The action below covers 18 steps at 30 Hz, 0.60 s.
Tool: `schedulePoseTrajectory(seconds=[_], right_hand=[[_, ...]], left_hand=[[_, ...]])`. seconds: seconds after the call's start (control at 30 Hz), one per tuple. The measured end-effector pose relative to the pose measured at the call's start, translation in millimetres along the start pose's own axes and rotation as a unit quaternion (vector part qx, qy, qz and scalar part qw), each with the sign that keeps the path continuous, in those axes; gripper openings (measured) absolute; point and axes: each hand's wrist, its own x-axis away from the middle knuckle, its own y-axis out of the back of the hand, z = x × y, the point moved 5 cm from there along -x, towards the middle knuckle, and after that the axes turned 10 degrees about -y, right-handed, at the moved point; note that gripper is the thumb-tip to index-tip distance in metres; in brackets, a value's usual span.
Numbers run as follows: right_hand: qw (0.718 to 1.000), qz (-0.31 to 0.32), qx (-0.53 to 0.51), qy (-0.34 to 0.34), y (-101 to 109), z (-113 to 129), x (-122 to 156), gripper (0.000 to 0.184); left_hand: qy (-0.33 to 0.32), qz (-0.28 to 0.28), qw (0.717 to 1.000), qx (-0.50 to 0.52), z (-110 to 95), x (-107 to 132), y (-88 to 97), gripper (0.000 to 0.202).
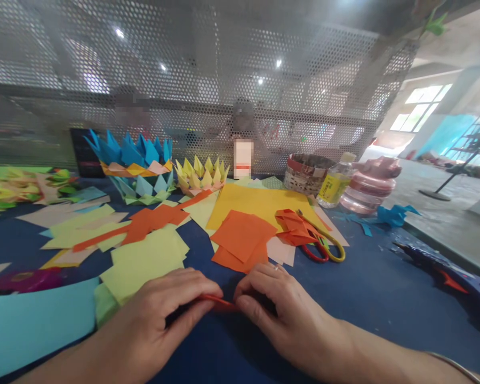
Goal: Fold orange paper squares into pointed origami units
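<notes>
Head view: near centre, our left hand and right hand pinch an orange paper between them, thumbs and fingertips closed on its ends. Uneven pressure could crease it askew; a leftward slide could scatter the green sheets.

Grey perforated panel, pale floor and bright window rightward.

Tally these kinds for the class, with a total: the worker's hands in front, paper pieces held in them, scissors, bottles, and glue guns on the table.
Hands: 2 (left hand, right hand)
Held paper: 1 (orange paper)
Scissors: 1 (red-and-yellow scissors)
Bottles: 2 (clear bottle, pink bottle)
Glue guns: 1 (blue glue gun)
Total: 7
</notes>
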Motion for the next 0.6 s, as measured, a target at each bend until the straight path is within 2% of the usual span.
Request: schedulePoseTrajectory(seconds=[0.13, 0.2, 0.33, 0.43, 0.5, 0.6], right_hand=[[1.000, -0.012, -0.011, 0.023, -1, 4, 1, 0.008], [0.999, -0.015, -0.034, 0.007, -1, 4, 1, 0.011], [0.990, 0.007, -0.116, -0.076, -3, 0, -1, 0.011], [0.983, 0.028, -0.149, -0.106, -7, -1, -1, 0.010], [0.985, 0.030, -0.144, -0.089, -8, 1, -1, 0.015], [0.991, 0.023, -0.122, -0.050, -7, 4, 0, 0.016]], left_hand=[[0.099, 0.025, 0.993, 0.062, 8, 6, -2.4, 0.016], [0.150, 0.026, 0.982, 0.116, 12, 10, -6.6, 0.016], [0.217, -0.025, 0.934, 0.283, 15, 14, -15.3, 0.029], [0.236, -0.039, 0.906, 0.351, 14, 11, -18.2, 0.019], [0.224, -0.035, 0.914, 0.338, 11, 7, -16.6, 0.017], [0.175, -0.027, 0.955, 0.239, 7, 4, -11.3, 0.023]])
